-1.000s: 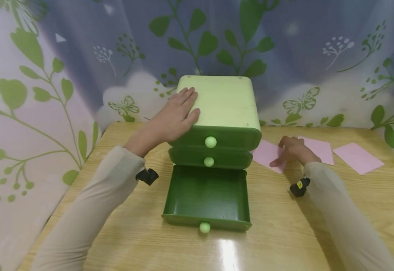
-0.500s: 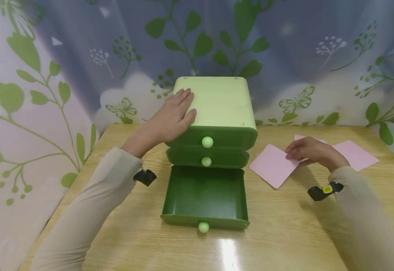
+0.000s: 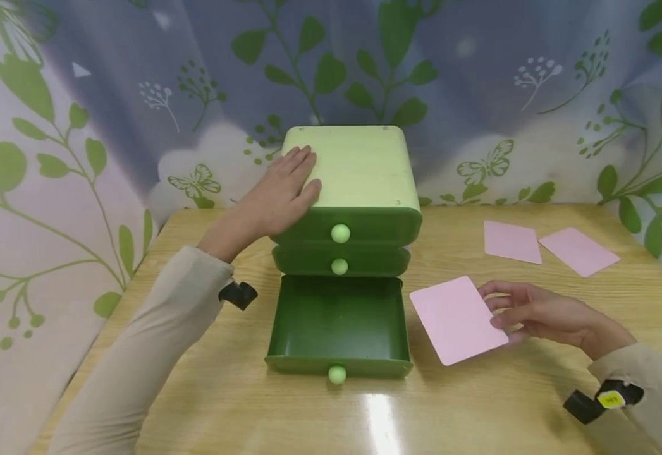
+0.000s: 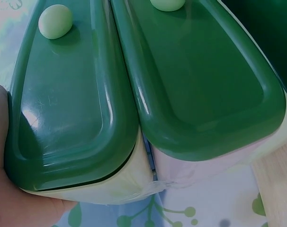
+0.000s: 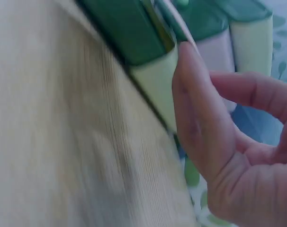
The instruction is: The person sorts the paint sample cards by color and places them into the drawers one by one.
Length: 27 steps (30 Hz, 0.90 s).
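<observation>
A green drawer unit with a pale top stands mid-table, its two upper drawers closed. The bottom drawer is pulled out, and nothing lies inside it. My left hand rests flat on the top's left side, fingers straight; the left wrist view has it at the unit's edge, beside the dark green drawer fronts. My right hand pinches a pink square card by its right edge, between thumb and fingers. The card is held tilted, just right of the open drawer. Edge-on, it is a thin strip in the right wrist view.
Two more pink cards, one left and one right, lie on the wooden table at the back right. A leaf-patterned curtain hangs behind the table and along its left side.
My right hand has picked the nearest pink card up from the table and brought it toward me, beside the open drawer. My left hand stays on the unit's top. The view has shifted slightly.
</observation>
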{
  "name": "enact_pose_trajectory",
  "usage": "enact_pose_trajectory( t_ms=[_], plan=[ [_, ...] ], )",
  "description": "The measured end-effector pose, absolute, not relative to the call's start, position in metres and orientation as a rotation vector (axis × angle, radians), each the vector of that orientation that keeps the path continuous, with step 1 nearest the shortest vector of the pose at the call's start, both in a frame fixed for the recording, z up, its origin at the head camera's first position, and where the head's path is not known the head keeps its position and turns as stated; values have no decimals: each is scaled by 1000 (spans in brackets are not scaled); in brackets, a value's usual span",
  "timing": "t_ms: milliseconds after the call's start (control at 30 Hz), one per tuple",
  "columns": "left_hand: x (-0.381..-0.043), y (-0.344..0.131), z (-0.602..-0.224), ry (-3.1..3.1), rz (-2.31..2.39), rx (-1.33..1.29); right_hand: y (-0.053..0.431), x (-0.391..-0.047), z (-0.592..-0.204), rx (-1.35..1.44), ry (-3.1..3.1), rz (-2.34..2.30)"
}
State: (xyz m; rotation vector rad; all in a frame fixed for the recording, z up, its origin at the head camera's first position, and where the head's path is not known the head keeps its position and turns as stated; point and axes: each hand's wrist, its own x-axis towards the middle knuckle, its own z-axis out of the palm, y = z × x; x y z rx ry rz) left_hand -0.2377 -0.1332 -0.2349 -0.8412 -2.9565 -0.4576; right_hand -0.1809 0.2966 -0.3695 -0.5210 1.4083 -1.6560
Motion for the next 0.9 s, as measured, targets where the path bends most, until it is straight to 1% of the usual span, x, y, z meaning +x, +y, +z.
enact_pose_trajectory(
  t_ms=[133, 467, 733, 900],
  plan=[
    [-240, -134, -235, -2959, -461, -842, 278, -164, -367, -540, 1321, -1739],
    [-240, -133, -236, -2950, -454, -841, 221, -134, -365, -440, 1445, -1865],
    [-240, -135, -235, -2950, -449, -833, 173, -128, -351, -332, 1912, -1804],
    [-240, -135, -236, -2950, -455, -838, 147, -126, -352, -316, 2025, -1757]
  ],
)
